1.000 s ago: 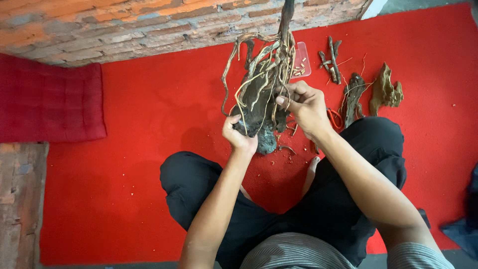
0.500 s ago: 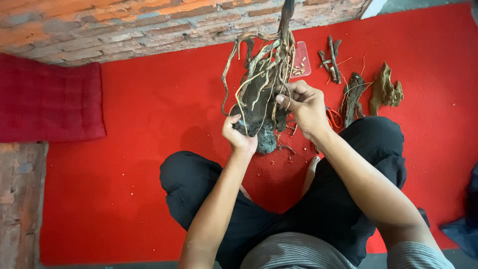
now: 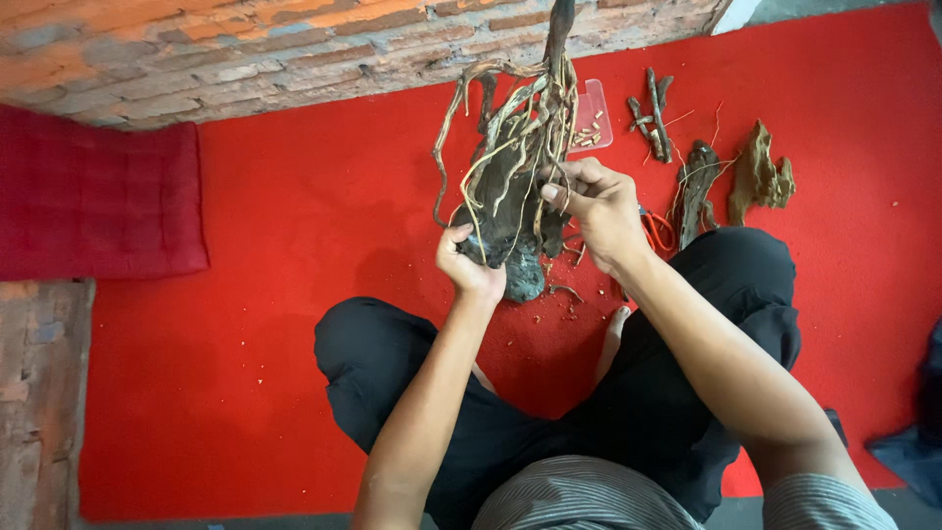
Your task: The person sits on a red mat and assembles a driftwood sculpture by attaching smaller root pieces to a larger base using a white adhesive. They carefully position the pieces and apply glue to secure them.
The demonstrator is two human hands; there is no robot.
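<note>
Two hands occupied: root clump (image 3: 510,186) gripped at base by left hand (image 3: 469,263); thin root pinched by right hand (image 3: 601,206), above red carpet (image 3: 294,245).

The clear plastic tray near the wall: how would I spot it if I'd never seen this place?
Start at the brick wall and follow its base along the red carpet to behind the tangled root piece. The clear plastic tray lies flat there, holding small pale bits; unlike the brown wood pieces beside it, it is see-through and square-edged.
</note>
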